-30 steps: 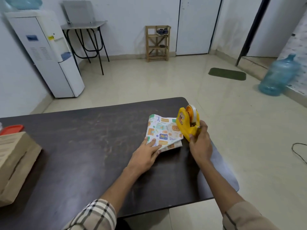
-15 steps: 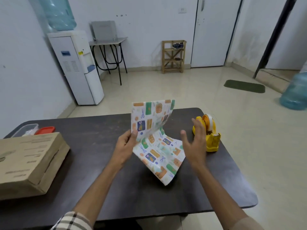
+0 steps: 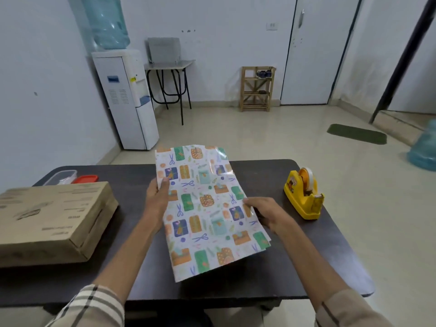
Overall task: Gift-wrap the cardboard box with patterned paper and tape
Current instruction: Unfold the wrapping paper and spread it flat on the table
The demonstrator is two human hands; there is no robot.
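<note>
Unfolding of the patterned paper (image 3: 207,208) above the desk (image 3: 271,274), before the cardboard box is wrapped.

The sheet is held partly unfolded between both hands: its left edge is pinched by the left hand (image 3: 157,199), its right edge gripped by the right hand (image 3: 266,212). Full opening and flat laying appear to be required next. The cardboard box (image 3: 52,220) rests well apart to the left, untouched; the tape dispenser (image 3: 304,197) stands near the right hand, farther back.

Cardboard box (image 3: 52,220) cut off at left edge, blue water bottle (image 3: 423,149) — blurred, cropped at right.
</note>
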